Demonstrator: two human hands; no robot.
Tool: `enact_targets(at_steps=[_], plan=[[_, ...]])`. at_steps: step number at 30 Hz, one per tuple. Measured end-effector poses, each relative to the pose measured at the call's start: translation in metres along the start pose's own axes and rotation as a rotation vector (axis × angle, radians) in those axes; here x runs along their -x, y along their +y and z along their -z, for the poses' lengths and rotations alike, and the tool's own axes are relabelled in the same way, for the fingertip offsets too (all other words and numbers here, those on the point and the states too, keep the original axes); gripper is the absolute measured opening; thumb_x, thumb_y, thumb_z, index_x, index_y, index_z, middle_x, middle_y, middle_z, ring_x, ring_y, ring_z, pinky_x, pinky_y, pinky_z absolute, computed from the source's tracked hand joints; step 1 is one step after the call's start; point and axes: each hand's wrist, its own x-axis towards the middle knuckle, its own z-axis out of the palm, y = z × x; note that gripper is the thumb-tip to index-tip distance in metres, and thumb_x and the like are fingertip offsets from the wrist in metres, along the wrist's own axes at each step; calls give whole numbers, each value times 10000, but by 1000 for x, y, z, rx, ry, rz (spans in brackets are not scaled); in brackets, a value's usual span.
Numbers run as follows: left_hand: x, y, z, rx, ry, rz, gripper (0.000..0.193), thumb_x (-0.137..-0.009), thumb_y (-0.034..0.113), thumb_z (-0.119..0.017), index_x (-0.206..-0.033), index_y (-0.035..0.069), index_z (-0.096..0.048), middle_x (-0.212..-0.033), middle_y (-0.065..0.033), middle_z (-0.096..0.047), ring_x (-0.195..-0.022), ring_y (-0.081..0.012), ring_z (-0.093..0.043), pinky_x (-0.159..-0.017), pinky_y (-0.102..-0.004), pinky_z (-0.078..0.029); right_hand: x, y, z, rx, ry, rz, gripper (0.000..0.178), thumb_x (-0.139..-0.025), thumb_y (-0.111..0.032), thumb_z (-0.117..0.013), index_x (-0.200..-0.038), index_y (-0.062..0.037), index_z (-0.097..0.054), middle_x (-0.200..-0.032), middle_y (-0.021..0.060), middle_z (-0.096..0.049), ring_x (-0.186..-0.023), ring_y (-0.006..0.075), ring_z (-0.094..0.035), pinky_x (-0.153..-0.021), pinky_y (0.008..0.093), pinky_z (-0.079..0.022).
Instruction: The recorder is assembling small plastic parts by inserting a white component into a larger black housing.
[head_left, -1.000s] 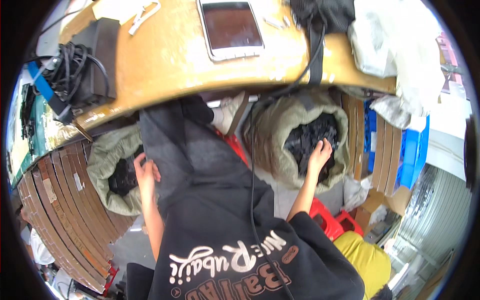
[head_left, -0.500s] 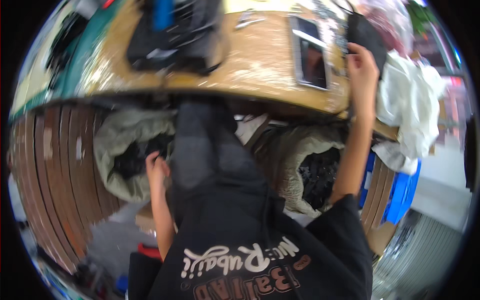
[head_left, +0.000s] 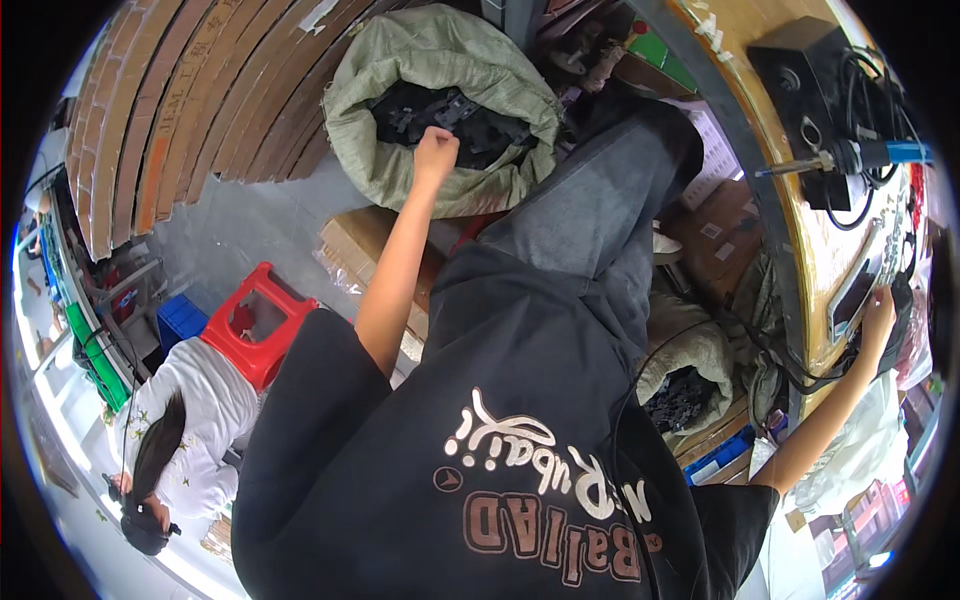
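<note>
My left hand is over the mouth of a pale green woven sack, its fingers drawn together. Whatever they may hold is hidden. Inside the sack lie many small black plastic parts. At the bench's right end, my right hand has its fingers curled beside a black cloth-like bundle; anything in them is too small to make out. A phone with a pale frame lies on the bench next to that hand.
The bench carries a black box, cables and a blue-handled soldering iron. A second sack of black parts stands below. Flattened cartons lean at the left. Behind are a red stool and another person.
My view has swung left and down, so the left sack and the person behind now show. My left hand has come over the sack's mouth; my right hand stays by the phone.
</note>
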Motion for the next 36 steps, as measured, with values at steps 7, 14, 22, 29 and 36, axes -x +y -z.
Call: enact_targets(at_steps=[7,14,22,29,36], plan=[[-68,-48,-21,-183,75,75,325,-625,157,-599,-892,-14,-531,-805,-162,-611,-810,-305,-584,-735,-344,-445,13,-23,28,-106,-138,14,272,-659,12,-535,-928,-32,-549,-856,120,-612,-824,244,-593,-730,325,-440],[-94,-76,-46,-60,28,456,468,-595,195,-733,-959,-13,-523,-885,-127,-571,-796,-203,-549,-700,-289,-431,21,-27,21,-68,-11,-5,190,-697,-17,-554,-884,-50,-564,-810,110,-612,-792,248,-597,-711,324,-444],[-75,-50,-35,-292,-102,279,381,-620,254,-682,-899,14,-584,-756,-118,-601,-717,-235,-576,-683,-296,-445,29,-71,35,40,91,-119,132,-774,-174,-549,-879,-100,-580,-848,69,-605,-783,251,-586,-686,347,-440],[-46,-63,23,-50,277,64,316,-657,233,-621,-778,-29,-492,-741,-178,-581,-733,-326,-596,-680,-387,-476,29,-66,38,-284,396,-61,167,-772,-169,-592,-921,-101,-625,-856,60,-605,-793,158,-596,-701,269,-448],[48,43,64,683,-71,167,164,-764,44,-518,-906,0,-450,-789,-58,-487,-644,-157,-552,-581,-300,-488,44,-64,22,-503,414,-164,195,-770,-183,-609,-919,-60,-628,-837,40,-631,-792,109,-584,-730,227,-433]])
